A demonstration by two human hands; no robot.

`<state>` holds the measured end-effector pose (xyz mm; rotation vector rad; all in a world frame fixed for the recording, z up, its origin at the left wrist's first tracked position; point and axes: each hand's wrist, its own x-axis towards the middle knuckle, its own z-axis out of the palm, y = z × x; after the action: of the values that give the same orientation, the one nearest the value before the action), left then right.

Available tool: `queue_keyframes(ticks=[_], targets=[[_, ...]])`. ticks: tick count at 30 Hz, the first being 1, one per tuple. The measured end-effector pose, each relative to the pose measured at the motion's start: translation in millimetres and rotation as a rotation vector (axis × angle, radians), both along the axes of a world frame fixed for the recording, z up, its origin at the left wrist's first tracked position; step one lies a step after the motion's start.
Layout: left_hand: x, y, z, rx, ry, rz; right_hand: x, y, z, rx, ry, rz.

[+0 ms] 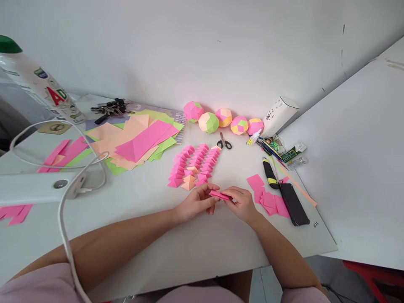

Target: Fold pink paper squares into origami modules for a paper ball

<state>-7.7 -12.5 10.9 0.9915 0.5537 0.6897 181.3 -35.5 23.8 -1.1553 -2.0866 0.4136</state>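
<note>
A folded pink paper piece point(219, 195) is held over the counter point(142, 204), its left end pinched by the thumb and fingers of the left hand point(197, 202) and its right end by the fingertips of the right hand point(242, 203). It can be judged very light and not slippery, stiffened along its length by the folding, yet easily dented if squeezed; it is best gripped at both ends, with gentle pressure. Just beyond the left hand, rows of folded pieces point(195, 159), mostly pink, are set close together and could easily be knocked askew. Near the right hand, loose pink squares point(269, 200) are scattered flat, best lifted by a corner.
</note>
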Motion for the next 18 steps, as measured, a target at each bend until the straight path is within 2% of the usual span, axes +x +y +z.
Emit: queue_keyframes(ticks=[11, 18], targets=[[0, 1, -2.9, -0.004, 0.018, 0.0, 0, 1, -1.4, 0.106, -0.036, 0.019], [3, 2, -11.1, 0.062, 0.072, 0.017, -1, -1, -2.4, 0.071, 0.001, 0.026]])
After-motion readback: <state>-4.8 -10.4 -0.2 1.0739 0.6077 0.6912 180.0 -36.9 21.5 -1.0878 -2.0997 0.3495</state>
